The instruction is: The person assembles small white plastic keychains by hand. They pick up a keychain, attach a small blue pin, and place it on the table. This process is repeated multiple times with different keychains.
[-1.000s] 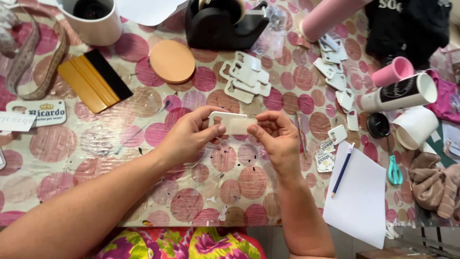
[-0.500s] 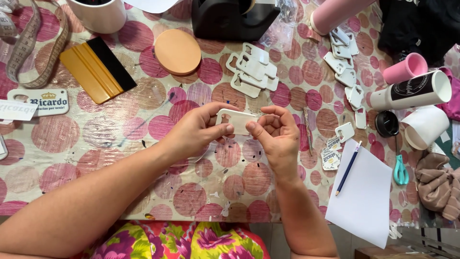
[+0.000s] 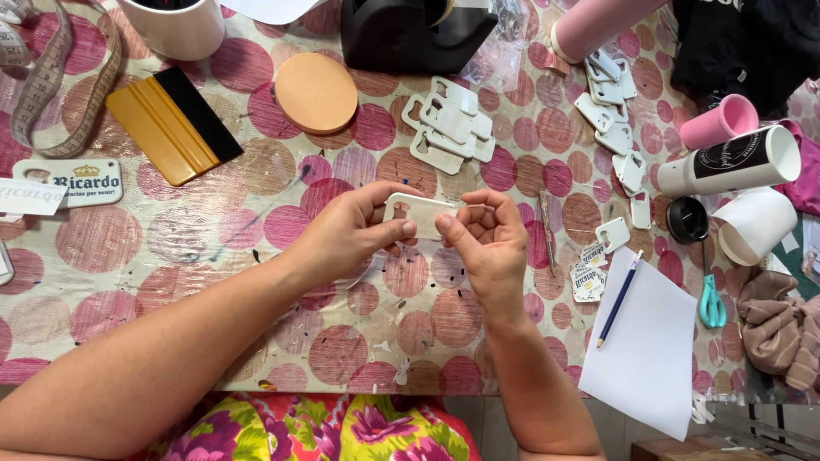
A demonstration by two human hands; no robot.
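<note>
White flat plastic tag [image 3: 418, 213] (slot at one end) is held just above the pink-dotted tablecloth [image 3: 171, 256], mid-table. Left hand [image 3: 346, 232] pinches its left end, right hand [image 3: 489, 232] pinches the right edge; hands close together. Beyond: pile of matching white tags [image 3: 448, 124], round peach coaster [image 3: 316, 92], yellow squeegee [image 3: 166, 128].
</note>
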